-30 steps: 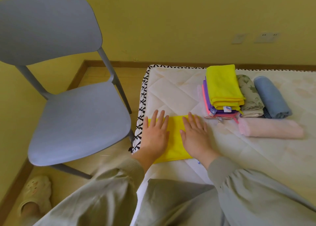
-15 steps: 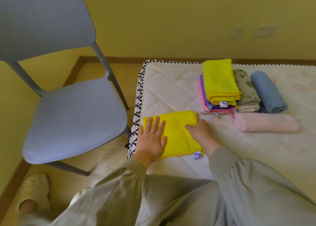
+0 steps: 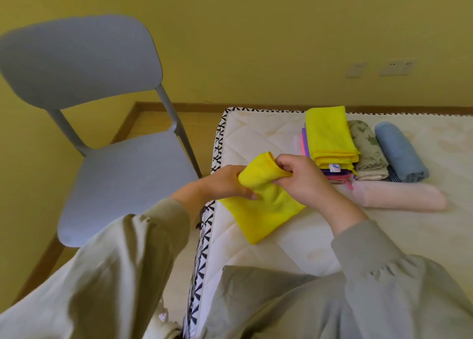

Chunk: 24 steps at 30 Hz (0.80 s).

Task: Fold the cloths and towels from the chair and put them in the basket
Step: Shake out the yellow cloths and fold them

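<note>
Yellow cloth, fold partly behind right hand

Shot from 1 head-worn wide-angle camera, aimed forward and steeply down. Close above the left hand and right hand gripping the yellow cloth at mid-frame, over the mattress corner. Farther off, chair at left and wall across the top. Nearest, along the bottom edge: sleeves and lap.
</note>
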Each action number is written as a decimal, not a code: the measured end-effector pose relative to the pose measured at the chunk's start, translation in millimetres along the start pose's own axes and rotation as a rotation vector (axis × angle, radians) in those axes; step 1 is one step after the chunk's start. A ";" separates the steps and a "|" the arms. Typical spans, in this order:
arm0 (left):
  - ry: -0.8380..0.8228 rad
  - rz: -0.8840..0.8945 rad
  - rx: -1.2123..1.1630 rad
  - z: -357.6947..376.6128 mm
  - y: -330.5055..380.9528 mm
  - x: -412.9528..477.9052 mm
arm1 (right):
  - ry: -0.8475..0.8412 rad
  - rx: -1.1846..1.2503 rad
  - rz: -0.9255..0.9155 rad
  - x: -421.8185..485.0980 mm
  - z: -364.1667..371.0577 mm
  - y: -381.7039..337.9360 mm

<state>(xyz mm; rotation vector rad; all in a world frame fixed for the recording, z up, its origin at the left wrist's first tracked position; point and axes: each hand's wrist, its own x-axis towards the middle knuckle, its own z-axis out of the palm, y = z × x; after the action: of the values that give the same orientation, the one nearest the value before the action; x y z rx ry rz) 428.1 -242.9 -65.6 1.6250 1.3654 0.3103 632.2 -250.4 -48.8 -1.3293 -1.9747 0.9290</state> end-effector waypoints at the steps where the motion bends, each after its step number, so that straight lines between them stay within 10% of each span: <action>1: -0.074 -0.018 -0.032 -4.0 5.1 -4.8 | 0.025 0.006 0.003 -1.5 -2.7 -1.7; 8: -0.119 -0.069 -0.599 2.8 23.7 -20.7 | 0.304 0.503 0.442 -6.2 -7.1 27.3; 12: -0.045 -0.052 -0.855 10.7 26.8 -21.7 | 0.071 1.047 0.873 -20.4 6.6 56.3; 24: 0.110 -0.249 -1.131 21.0 12.0 -13.3 | -0.023 1.330 0.754 -11.3 8.6 55.0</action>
<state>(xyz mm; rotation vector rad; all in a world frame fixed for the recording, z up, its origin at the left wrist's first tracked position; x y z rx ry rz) 445.7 -263.8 -62.1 0.5012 1.1018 0.8399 658.8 -248.6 -99.0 -1.1086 -0.4019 2.0421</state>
